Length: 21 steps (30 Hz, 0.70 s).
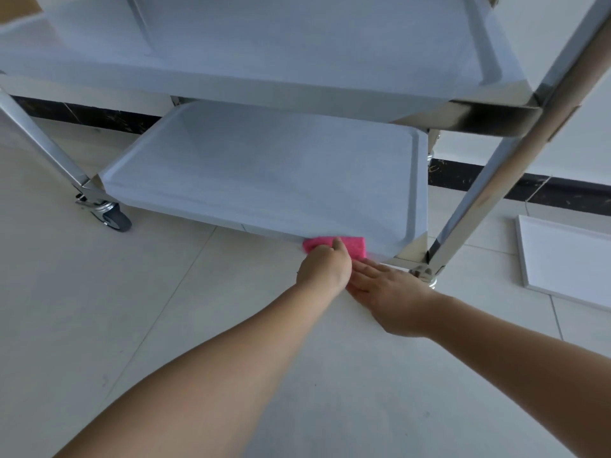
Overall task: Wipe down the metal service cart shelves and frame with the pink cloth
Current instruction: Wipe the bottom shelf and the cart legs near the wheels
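Observation:
A metal service cart fills the upper view, with a middle shelf (297,61) and a bottom shelf (264,173) between shiny legs. The pink cloth (353,244) lies folded over the front edge of the bottom shelf, near its right corner. My left hand (325,266) grips the cloth from the front, thumb on top. Just to its right, my right hand (386,289) lies flat with straight fingers, fingertips tucked under the left hand below the shelf edge. It holds nothing that I can see.
The cart's front right leg (489,193) slants up beside my right hand. A grey caster wheel (114,219) sits at the front left corner. A flat white panel (568,259) lies on the tiled floor at the right. A dark skirting strip runs along the wall behind.

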Tool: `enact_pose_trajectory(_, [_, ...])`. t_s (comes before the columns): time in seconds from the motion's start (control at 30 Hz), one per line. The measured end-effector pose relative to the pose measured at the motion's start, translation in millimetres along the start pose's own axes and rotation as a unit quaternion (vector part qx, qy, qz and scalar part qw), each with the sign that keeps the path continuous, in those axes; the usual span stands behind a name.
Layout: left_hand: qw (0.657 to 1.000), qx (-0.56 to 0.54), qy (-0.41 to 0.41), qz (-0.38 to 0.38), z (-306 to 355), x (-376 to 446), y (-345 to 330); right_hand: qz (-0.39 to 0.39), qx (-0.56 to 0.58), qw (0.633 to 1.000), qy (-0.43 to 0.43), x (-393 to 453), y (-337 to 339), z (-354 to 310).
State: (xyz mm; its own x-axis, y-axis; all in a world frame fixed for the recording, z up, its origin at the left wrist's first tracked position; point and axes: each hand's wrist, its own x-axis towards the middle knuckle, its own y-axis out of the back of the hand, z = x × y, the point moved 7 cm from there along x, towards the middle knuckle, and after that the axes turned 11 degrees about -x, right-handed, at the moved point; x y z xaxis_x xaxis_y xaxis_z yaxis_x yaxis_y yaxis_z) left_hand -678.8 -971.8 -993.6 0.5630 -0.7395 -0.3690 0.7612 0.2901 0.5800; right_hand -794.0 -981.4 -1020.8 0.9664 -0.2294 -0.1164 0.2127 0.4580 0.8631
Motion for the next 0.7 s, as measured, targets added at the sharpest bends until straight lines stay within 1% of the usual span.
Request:
enact_pose_trajectory(0.03, [0.999,0.017,-0.009,-0.026,2,0,0,-0.008,-0.007,1.0,-0.011,5,2,0])
enact_pose_trajectory(0.1, [0.996,0.058,-0.056,-0.049,1,3,1,0.004,-0.042,0.999,-0.012,13,5,-1])
enact_pose_trajectory(0.17, [0.99,0.106,-0.075,-0.059,-8,7,5,0.002,-0.054,0.998,-0.036,18,2,0])
enact_pose_trajectory(0.23, [0.981,0.134,-0.124,-0.064,-12,7,11,0.012,-0.093,0.995,-0.041,23,2,-1])
enact_pose_trajectory(0.33, [0.957,0.194,-0.196,-0.086,-17,4,16,-0.006,-0.151,0.986,-0.066,32,7,-2])
enact_pose_trajectory(0.4, [0.936,0.235,-0.24,-0.103,-20,2,23,0.008,-0.166,0.983,-0.08,36,12,-4])
enact_pose_trajectory(0.5, [0.905,0.281,-0.297,-0.118,-21,-2,27,0.03,-0.172,0.98,-0.095,39,15,-5])
enact_pose_trajectory(0.7, [0.878,0.297,-0.355,-0.12,-19,-10,38,0.097,-0.126,0.983,-0.097,47,22,-2])
